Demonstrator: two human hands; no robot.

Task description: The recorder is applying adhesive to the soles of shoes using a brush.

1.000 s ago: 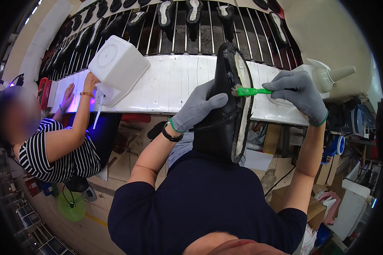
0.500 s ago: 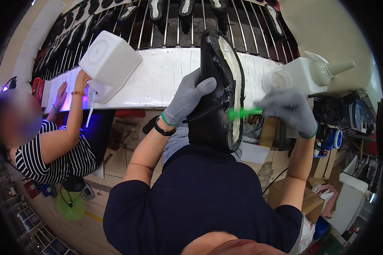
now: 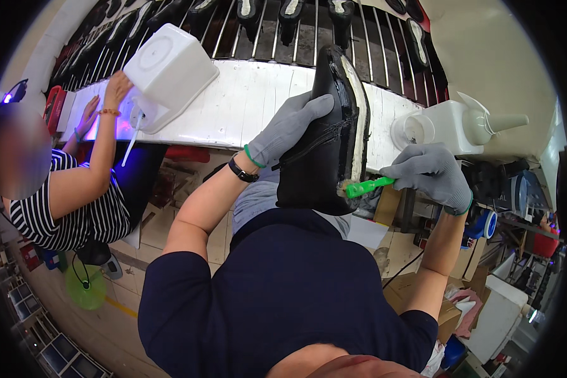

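A black boot point(image 3: 315, 151) is held over my lap, its pale, unfinished sole side turned to the right. My left hand point(image 3: 286, 129), in a grey glove with a green cuff, is closed round the boot's upper side, thumb on the near face. In my right hand point(image 3: 431, 173), gloved alike, the fingers pinch the end of a brush point(image 3: 370, 186) with a green handle. The brush's bristles touch the edge of the sole near the boot's lower end. Wet-looking black gloss runs along that edge.
Behind the boot runs a white bench point(image 3: 258, 101), then a roller conveyor point(image 3: 375, 50) carrying several boots. On the bench stand a white jug point(image 3: 170, 69), a clear round cup point(image 3: 412, 130) and a white container point(image 3: 447, 123). A co-worker point(image 3: 75, 201) sits at left.
The brush has moved down and slightly left along the sole's edge, to the boot's lower end. The boot's upper end has shifted right in the picture. The co-worker's near hand has lifted slightly.
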